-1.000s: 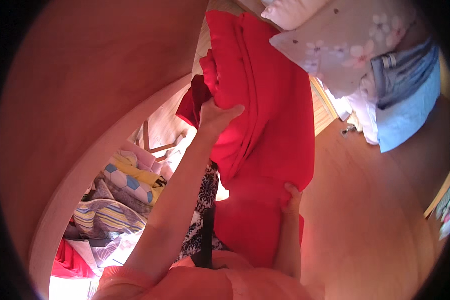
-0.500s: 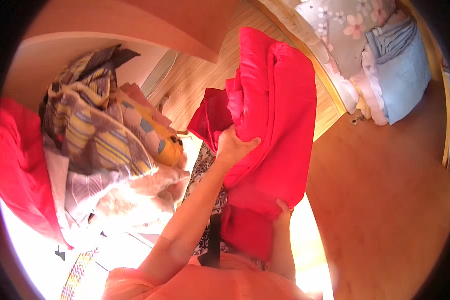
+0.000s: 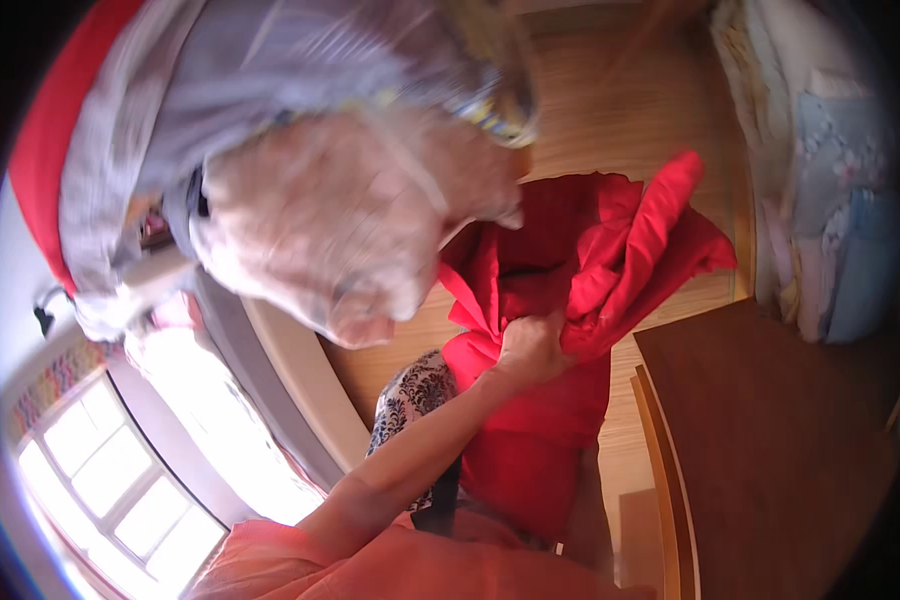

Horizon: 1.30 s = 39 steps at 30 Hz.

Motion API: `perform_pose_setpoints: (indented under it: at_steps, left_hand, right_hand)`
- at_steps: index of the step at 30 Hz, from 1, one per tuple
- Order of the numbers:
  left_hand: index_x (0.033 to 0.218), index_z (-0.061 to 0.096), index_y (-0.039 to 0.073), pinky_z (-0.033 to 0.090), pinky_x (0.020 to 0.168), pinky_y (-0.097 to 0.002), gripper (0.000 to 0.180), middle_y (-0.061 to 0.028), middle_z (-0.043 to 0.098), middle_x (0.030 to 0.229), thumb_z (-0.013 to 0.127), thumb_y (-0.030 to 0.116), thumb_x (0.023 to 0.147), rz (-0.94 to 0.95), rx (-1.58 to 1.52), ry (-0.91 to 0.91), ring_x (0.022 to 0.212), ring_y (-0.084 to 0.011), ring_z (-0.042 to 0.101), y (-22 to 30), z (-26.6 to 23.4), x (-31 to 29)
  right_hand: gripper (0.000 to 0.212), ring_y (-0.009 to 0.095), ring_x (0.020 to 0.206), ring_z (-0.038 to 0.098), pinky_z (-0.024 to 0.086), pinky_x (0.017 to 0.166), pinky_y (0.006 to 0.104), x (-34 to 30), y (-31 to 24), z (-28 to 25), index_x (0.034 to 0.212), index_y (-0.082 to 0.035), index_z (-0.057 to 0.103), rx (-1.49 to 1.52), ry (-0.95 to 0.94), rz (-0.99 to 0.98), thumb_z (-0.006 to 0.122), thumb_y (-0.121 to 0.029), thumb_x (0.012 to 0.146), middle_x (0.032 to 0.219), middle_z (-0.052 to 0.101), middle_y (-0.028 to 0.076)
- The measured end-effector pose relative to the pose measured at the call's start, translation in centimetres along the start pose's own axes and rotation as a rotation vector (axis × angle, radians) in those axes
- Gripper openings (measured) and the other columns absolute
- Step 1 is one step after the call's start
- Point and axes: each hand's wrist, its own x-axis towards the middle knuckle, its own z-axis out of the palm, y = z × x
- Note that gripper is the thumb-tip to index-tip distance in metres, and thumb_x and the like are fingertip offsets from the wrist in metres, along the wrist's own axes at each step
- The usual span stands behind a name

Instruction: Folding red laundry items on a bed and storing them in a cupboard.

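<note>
In front of my body hangs a bunched red bedding cloth (image 3: 630, 290), its upper end loosely folded and opening into a dark hollow. My left hand (image 3: 532, 350) grips it near the middle, fingers wrapped into the fabric. Its lower part falls over my lap. Of my right arm only a dim forearm shows, beside the cloth's lower right edge; the right hand is hidden by the cloth. Just beyond my left hand, and close to the cloth, hangs a blurred pile of pale pinkish fabric (image 3: 320, 220).
Grey and red fabrics (image 3: 65, 150) lie at the upper left. A brown wooden panel (image 3: 780, 440) stands at the right, with folded blue bedding (image 3: 860, 265) behind it. A bright window (image 3: 110, 470) is at the lower left, wood floor (image 3: 610, 100) beyond.
The view has swung, so the fabric pile looms larger at the upper left and a window shows. The red cloth has loosened and spread at its top. My right hand has gone out of sight.
</note>
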Motion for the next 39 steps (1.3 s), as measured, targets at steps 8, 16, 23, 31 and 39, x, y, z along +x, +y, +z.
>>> perform_pose_setpoints:
  at_steps: [8,16,23,31,39]
  left_hand:
    - [0.075,0.051,0.003,0.043,0.053,-0.0416,0.040,-0.0169,0.054,0.059,0.066,0.035,0.054,-0.079,-0.153,0.228,0.058,-0.0338,0.054,-9.6,-0.1,-9.2]
    - [0.081,0.055,0.006,0.045,0.059,-0.0387,0.044,-0.0160,0.058,0.067,0.066,0.040,0.056,-0.674,-0.437,0.462,0.063,-0.0304,0.057,-11.3,-1.4,-22.0]
    - [0.081,0.056,-0.001,0.047,0.062,-0.0320,0.039,-0.0140,0.060,0.073,0.072,0.019,0.052,-0.778,-0.757,1.093,0.068,-0.0219,0.060,-13.8,2.2,-33.0]
    - [0.094,0.054,-0.002,0.044,0.064,-0.0266,0.039,-0.0063,0.059,0.082,0.067,0.008,0.059,-0.901,-1.222,1.574,0.070,-0.0135,0.055,-13.1,6.0,-40.7]
    - [0.093,0.054,-0.002,0.045,0.066,-0.0284,0.034,-0.0072,0.057,0.086,0.065,0.002,0.061,-0.912,-1.687,1.974,0.075,-0.0155,0.055,-10.3,14.2,-47.2]
  right_hand:
    - [0.054,0.023,0.090,0.050,0.041,0.075,0.0321,0.2,5.9,-0.2,0.112,-0.002,0.042,-0.846,-0.176,0.125,0.054,-0.038,0.073,0.099,0.052,0.011]
    - [0.057,0.021,0.086,0.052,0.043,0.070,0.0301,2.2,-1.9,-6.8,0.110,-0.001,0.044,-1.555,-0.281,-0.004,0.055,-0.042,0.072,0.095,0.054,0.011]
    - [0.052,0.021,0.086,0.053,0.041,0.076,0.0308,-3.7,-2.1,1.4,0.108,-0.001,0.048,-1.392,-0.356,0.069,0.064,-0.028,0.066,0.097,0.054,0.011]
    - [0.036,0.018,0.072,0.057,0.047,0.067,0.0294,-8.2,-0.9,6.0,0.095,-0.001,0.053,-1.341,-0.492,-0.011,0.062,-0.022,0.067,0.084,0.058,0.010]
    - [0.038,0.019,0.083,0.054,0.045,0.073,0.0313,-10.6,3.0,10.8,0.102,-0.002,0.048,-1.422,-0.598,-0.092,0.061,-0.015,0.069,0.095,0.054,0.010]
